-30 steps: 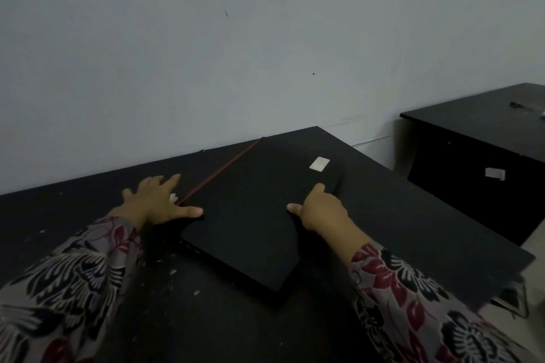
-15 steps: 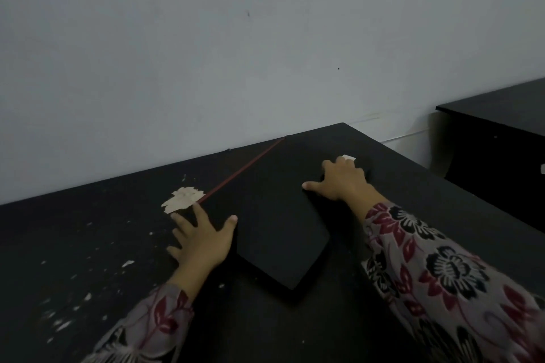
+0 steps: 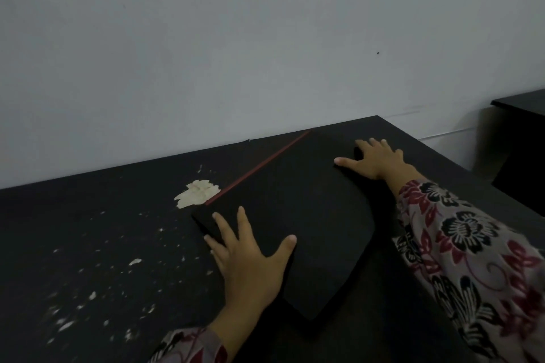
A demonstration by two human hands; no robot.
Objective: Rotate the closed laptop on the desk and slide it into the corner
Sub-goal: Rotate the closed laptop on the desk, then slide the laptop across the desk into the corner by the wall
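While both splayed hands [image 3: 250,262] [image 3: 374,160] press flat, the matte laptop [image 3: 300,215] lies skewed.

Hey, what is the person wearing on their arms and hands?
Both hands, left and right, are bare: no gloves, and no rings or watch visible. Long sleeves in pale grey fabric with black and dark red flowers reach the wrists.

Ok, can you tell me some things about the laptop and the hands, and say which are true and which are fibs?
1. The laptop is closed. True.
2. Both hands lie flat on it. True: left hand near, right hand far.
3. The laptop sits square to the wall. False: it lies at a slant.
4. The desk is spotless. False: pale flecks and a chipped patch show.
5. The laptop has a blue edge. False: it is red.
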